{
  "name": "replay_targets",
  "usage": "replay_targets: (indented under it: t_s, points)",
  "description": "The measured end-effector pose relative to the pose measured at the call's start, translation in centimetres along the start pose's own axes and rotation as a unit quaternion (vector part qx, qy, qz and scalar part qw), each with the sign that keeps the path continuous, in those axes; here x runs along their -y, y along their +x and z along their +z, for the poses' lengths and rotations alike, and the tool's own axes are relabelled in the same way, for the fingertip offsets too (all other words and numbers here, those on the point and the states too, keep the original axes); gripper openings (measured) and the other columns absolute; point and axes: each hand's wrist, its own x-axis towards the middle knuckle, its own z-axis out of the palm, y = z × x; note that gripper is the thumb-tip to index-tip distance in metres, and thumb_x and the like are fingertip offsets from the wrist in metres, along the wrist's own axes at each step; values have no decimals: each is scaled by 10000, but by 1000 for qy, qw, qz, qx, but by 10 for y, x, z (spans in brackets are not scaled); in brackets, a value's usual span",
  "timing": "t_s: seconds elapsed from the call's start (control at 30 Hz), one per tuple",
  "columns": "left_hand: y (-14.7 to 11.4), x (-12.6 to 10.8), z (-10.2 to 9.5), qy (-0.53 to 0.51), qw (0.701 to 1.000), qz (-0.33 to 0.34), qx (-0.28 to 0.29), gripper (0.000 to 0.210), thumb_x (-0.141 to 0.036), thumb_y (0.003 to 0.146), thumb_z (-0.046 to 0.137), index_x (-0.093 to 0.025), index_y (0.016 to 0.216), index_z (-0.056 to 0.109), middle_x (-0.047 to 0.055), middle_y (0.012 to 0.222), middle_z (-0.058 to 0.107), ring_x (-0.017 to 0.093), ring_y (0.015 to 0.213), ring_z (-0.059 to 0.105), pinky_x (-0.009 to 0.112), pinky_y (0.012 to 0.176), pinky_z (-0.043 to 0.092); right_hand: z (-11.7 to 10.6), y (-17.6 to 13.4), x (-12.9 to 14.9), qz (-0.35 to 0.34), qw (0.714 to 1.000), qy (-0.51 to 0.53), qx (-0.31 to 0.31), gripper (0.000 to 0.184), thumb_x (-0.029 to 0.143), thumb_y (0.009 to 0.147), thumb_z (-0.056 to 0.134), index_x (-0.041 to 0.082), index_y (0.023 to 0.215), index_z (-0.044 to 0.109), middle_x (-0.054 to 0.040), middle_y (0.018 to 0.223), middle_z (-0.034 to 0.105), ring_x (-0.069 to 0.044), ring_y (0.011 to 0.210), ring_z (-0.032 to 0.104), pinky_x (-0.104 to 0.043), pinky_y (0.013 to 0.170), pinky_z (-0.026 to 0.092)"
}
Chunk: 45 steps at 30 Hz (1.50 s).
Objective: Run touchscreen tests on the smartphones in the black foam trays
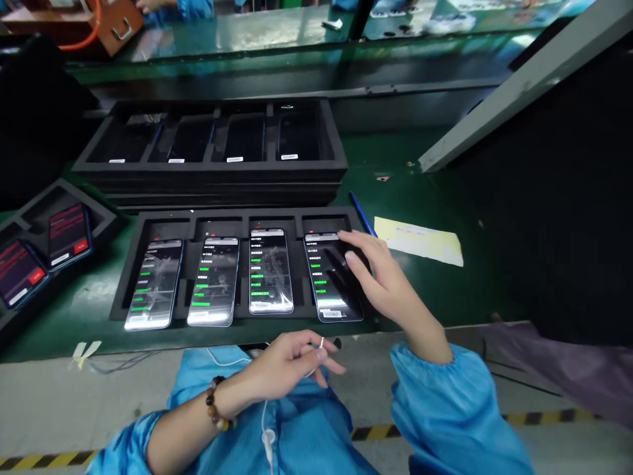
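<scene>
My right hand (383,274) is over the right edge of the rightmost smartphone (331,280), its thumb and fingers apart. The fingertips are at the screen's upper right; whether they press it I cannot tell. My left hand (297,363) hovers in front of the table edge, fingers loosely spread, with a small white band at one finger. Three more lit smartphones, a left one (157,284), a second (215,280) and a third (270,270), lean in the black foam tray (242,212). Their screens list white and green lines of text.
Behind stands a stack of black foam trays (222,175), the top one holding dark phones. At left, another tray (106,218) carries two phones with red text. A blue pen (362,212) and a yellow paper slip (420,239) lie right. A grey post (514,86) slants beyond.
</scene>
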Motion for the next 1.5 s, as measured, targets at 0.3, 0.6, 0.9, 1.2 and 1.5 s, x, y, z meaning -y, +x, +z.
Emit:
replay_targets:
  t_s: [0.3,0.6,0.9,1.2,1.5]
  points:
    - [29,10,31,-77,994,26,-67,796,-851,779,825,-138,1129,765,204,1190,836,183,780,758,346,809,583,4,38,-18,-11,994,-66,84,598,622,1044,630,293,1542,591,-131,1543,641,-385,1524,481,-639,1251,383]
    - [29,5,35,-126,988,11,-85,872,-837,711,881,-136,1215,758,189,1132,850,186,772,767,360,830,593,1,51,-21,-28,989,-66,131,501,558,1057,601,321,1498,612,-86,1483,704,-368,1392,591,-625,1191,399]
    - [26,-1,43,-153,982,12,-106,872,-857,636,910,-136,1100,746,166,1058,859,164,700,742,330,756,579,-3,48,-23,-19,984,-62,165,543,598,1032,615,352,1516,606,-76,1517,668,-389,1404,556,-639,1189,374]
    - [27,-4,44,-173,979,4,-110,875,-837,585,947,-135,1068,749,133,1000,867,141,676,734,287,709,556,-1,45,-22,-23,989,-47,139,496,589,1053,579,346,1484,617,-73,1498,686,-361,1397,578,-607,1214,369]
    - [27,-5,44,-175,978,1,-113,882,-828,574,959,-132,1073,752,139,1010,869,143,676,740,286,700,561,14,49,-22,-2,997,-45,68,395,448,1037,588,320,1402,668,-63,1363,759,-344,1310,627,-591,1179,371]
